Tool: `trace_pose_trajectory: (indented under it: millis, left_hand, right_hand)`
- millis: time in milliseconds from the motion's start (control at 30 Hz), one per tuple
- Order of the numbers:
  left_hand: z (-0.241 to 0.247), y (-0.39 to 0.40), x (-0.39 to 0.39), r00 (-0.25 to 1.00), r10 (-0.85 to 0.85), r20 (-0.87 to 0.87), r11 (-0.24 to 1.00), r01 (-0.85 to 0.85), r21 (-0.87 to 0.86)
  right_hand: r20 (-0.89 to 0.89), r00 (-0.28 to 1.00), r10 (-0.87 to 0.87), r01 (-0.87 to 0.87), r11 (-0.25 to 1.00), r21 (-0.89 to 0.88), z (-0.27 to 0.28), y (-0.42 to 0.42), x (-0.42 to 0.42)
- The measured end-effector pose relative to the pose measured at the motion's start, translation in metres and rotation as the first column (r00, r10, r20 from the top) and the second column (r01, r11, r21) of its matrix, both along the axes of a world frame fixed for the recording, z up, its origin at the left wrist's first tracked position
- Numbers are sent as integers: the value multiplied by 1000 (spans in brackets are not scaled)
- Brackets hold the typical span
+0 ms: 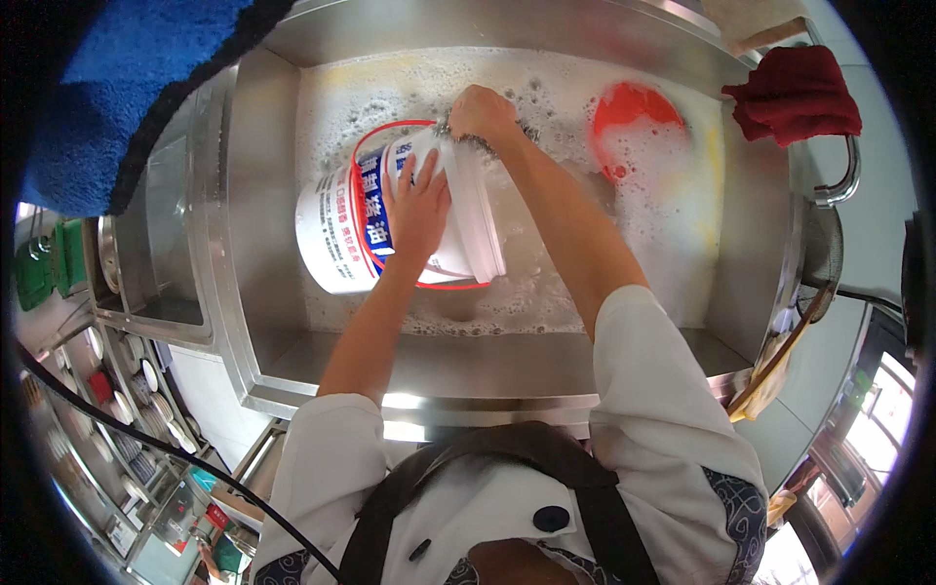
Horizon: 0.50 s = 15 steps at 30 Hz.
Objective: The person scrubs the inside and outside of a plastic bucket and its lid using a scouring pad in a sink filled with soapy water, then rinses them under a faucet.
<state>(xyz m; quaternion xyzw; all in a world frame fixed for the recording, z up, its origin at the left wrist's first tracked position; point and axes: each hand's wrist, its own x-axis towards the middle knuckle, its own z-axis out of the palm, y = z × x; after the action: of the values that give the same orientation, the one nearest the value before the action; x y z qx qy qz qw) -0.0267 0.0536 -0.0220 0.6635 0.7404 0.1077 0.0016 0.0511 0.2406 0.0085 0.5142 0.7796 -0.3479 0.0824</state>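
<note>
A white plastic bucket (329, 227) with blue and red print lies tilted on its side in soapy water, mouth towards the right. Its red handle (356, 183) loops around the body. My left hand (420, 208) lies flat on the bucket's outer wall, fingers spread. At the far part of the bucket's rim, my right hand (482, 113) is closed around a steel wool scourer (528, 131), mostly hidden under the fist. Foam covers much of the water in the stainless steel sink (468, 362). A red round object (636, 110), partly under foam, floats at the far right.
A dark red cloth (801, 95) hangs over a metal faucet pipe (841, 179) at right. Below it is a wire mesh strainer (820, 256). A blue towel (146, 95) hangs at upper left. Shelves of plates (150, 376) stand at left; a person's arm (208, 559) shows at lower left.
</note>
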Motion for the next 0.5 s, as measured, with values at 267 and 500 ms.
trace_pose_trajectory:
  millis: [267,500]
  left_hand:
    - [17,-12,11,992,16,122,1000,-15,-11]
    - [13,-8,6,993,22,120,1000,-20,-21]
  right_hand:
    - [168,979,-115,132,987,-93,-23,40,-27]
    - [-182,968,-175,196,975,102,-11,-17,2]
